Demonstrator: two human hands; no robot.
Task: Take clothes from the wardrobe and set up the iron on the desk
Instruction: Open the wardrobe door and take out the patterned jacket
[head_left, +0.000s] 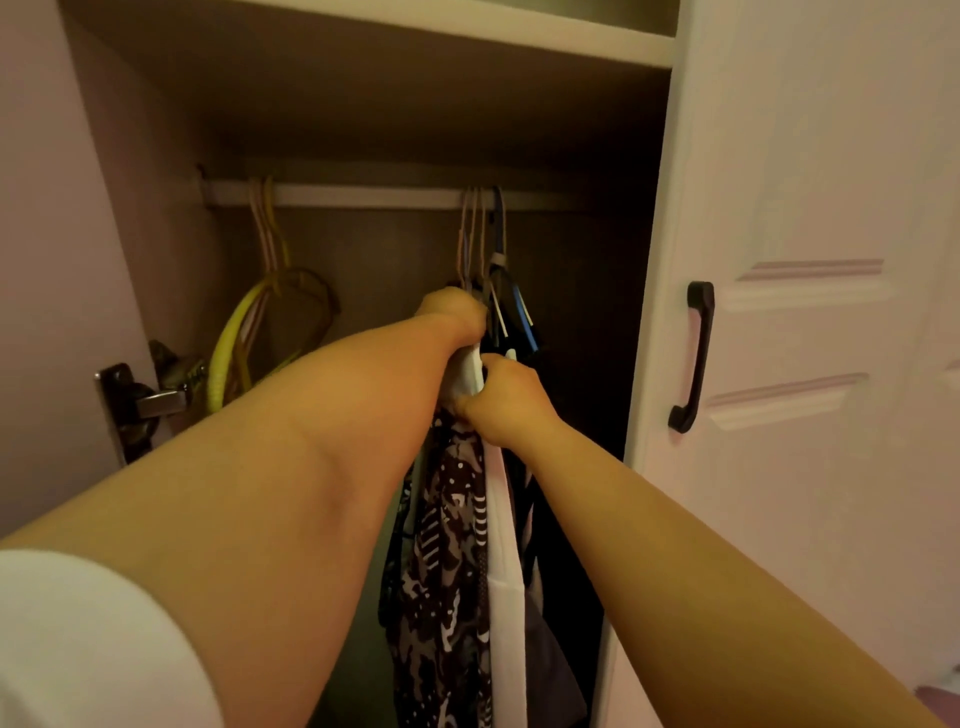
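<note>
The wardrobe (363, 130) stands open, its pale pink door (810, 312) with a dark handle (693, 358) swung out on the right. A white rail (363, 196) crosses the far interior. From its right part hang the clothes: a dark brown patterned garment (447, 571) with pale blotches, a white garment (504, 545) just right of it, and dark pieces (550, 545) beyond. Empty yellow and pink hangers (260, 322) hang at the left. The left hand (457, 312) is curled around the hanger necks (475, 249). The right hand (506, 400), lower, pinches the white garment's top edge.
</note>
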